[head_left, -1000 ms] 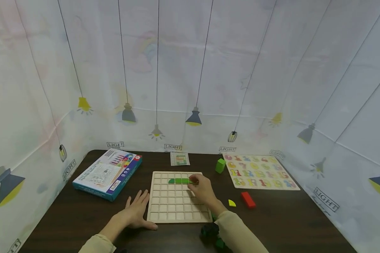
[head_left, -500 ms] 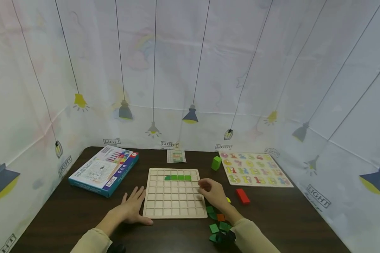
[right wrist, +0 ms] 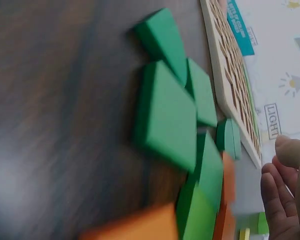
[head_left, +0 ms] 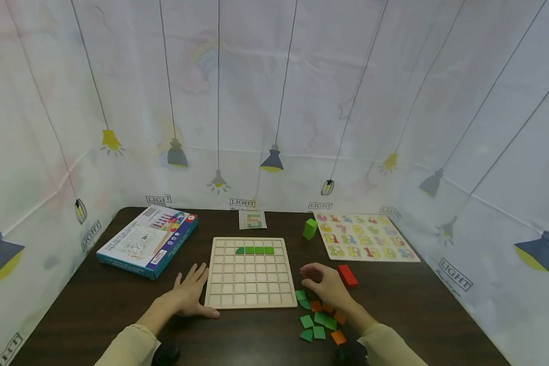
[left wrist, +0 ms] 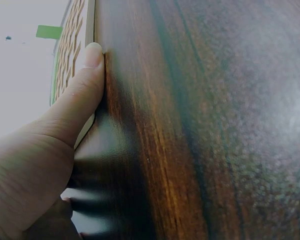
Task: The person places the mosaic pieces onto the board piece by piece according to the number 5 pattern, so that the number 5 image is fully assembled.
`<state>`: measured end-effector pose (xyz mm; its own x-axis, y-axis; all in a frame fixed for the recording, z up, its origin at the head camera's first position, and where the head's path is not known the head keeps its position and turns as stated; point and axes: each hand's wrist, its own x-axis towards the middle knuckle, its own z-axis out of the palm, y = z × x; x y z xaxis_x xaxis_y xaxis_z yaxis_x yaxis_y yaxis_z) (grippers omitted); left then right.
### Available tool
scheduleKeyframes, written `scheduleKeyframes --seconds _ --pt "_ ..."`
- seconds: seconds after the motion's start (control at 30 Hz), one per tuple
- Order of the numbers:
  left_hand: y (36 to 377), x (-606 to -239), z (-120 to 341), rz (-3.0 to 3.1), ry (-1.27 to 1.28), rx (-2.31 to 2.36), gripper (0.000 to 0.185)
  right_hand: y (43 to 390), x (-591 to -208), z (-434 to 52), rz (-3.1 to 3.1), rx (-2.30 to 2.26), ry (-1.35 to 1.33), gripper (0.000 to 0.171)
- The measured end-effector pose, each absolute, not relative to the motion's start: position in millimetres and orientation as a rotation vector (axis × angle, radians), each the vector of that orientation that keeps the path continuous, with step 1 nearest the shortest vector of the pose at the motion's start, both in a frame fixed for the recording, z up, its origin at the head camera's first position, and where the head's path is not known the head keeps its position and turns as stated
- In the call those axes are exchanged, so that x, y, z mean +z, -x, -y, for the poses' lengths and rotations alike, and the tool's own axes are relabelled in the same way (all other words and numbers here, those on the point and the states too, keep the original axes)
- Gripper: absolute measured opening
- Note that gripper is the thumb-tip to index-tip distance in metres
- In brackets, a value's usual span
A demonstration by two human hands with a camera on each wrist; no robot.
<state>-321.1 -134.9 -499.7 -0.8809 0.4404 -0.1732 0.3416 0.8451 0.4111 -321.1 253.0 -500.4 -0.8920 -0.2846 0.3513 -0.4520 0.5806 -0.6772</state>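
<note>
My left hand [head_left: 187,295] lies spread on the table beside the wooden grid board [head_left: 251,278]. Its thumb [left wrist: 93,56] touches the board's edge near the front left corner. A row of green tiles [head_left: 259,250] sits in the board's second row from the back, with a rounded piece at its left end. Just right of the board, my right hand [head_left: 327,285] hovers over the table with loosely bent fingers and nothing between them. Below it lie loose green tiles [head_left: 319,318] and orange tiles [head_left: 338,337], some partly covered by the forearm.
A boxed set [head_left: 146,241] lies at the left. A small pattern card [head_left: 252,220] is behind the board. At the right are a bright green block [head_left: 309,229], a red block [head_left: 347,275] and a number puzzle board [head_left: 366,237].
My right hand has let go of a green tile at the row's right end and moved right and toward me, off the board. The left hand stays by the board's edge.
</note>
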Motion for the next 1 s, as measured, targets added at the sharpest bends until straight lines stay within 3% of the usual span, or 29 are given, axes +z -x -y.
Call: scheduleKeyframes --seconds 0.4,1.0 --pt "322 -499 134 -2.769 -0.577 0.524 0.123 288 -505 -292 2.757 1.194 -0.368 0.021" --pt "319 -498 133 -2.774 -0.582 0.568 0.122 273 -509 -299 2.82 1.082 -0.349 0.02"
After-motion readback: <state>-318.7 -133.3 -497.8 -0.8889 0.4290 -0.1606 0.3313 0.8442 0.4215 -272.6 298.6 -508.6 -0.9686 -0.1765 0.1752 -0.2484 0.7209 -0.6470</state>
